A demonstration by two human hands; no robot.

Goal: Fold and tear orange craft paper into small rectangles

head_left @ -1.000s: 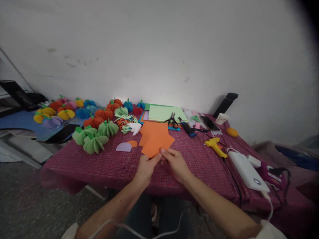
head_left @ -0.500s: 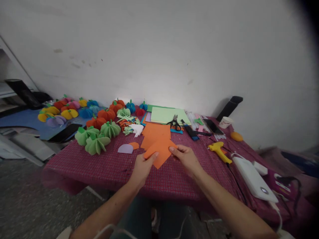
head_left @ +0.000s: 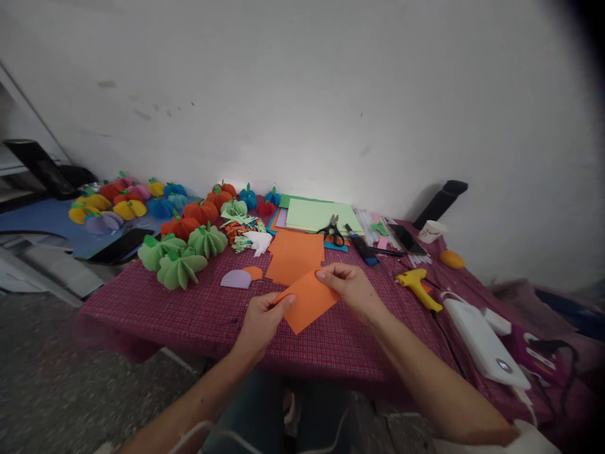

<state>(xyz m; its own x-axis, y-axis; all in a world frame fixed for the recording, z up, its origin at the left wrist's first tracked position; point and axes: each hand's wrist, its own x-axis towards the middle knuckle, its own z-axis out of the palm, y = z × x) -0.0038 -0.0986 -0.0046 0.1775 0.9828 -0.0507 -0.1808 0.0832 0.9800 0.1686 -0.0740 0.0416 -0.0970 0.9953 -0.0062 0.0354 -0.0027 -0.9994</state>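
Between my two hands an orange sheet of paper [head_left: 309, 302] is held up over the near part of the table. My left hand [head_left: 262, 318] pinches its left corner, thumb on top. At its upper right edge my right hand [head_left: 350, 287] grips with thumb and fingers. Just beyond lies a stack of orange paper [head_left: 297, 255] on the cloth. Left of the stack rest a lilac rounded paper piece [head_left: 236, 279] and a smaller orange paper piece [head_left: 254, 273]. Black-handled scissors [head_left: 333, 231] lie on the coloured sheets [head_left: 314, 214] behind.
Green paper pumpkins [head_left: 181, 268] and other coloured ones stand at the left. Paper scraps [head_left: 242, 233] lie near them. To the right are a yellow glue gun [head_left: 418, 288], a white power bank [head_left: 486, 340], a phone [head_left: 406, 239] and a paper cup [head_left: 432, 231]. Plaid cloth [head_left: 189, 315] covers the table.
The held orange sheet has come slightly nearer to me and turned, its right side now higher. My right hand has moved up a little, my left slightly down and left. Both still hold the paper.
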